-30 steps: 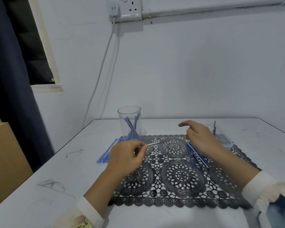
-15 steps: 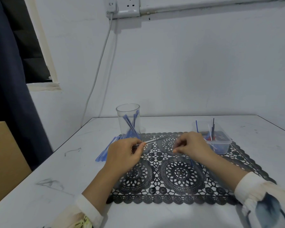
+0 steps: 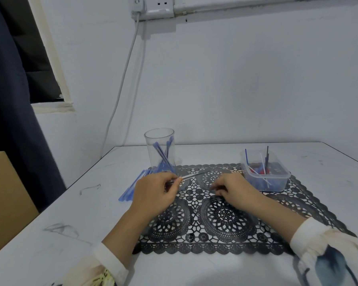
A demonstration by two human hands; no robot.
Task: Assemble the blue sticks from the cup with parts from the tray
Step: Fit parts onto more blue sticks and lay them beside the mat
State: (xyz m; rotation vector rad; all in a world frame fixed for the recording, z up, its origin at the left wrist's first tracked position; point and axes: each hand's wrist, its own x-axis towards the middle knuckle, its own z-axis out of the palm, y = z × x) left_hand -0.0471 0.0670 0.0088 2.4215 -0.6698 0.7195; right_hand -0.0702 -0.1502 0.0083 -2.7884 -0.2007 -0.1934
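A clear cup (image 3: 160, 149) with several blue sticks stands at the mat's far left corner. A clear plastic tray (image 3: 266, 178) of thin rods and small parts sits at the far right of the mat. My left hand (image 3: 153, 193) pinches a thin clear stick (image 3: 191, 176) that points right and away, low over the mat. My right hand (image 3: 234, 190) rests on the mat a little to the right of that stick's tip. Its fingers are curled and pinch something small that I cannot make out.
A black lace mat (image 3: 221, 215) covers the middle of the white table (image 3: 60, 223). A bundle of blue sticks (image 3: 132, 186) lies on the table left of the cup. A brown box (image 3: 6, 195) stands off the left edge, and the wall is close behind.
My right hand came left from beside the tray to the mat's middle, near the stick's tip, and its fingers curled in. The left hand kept holding the stick in place.
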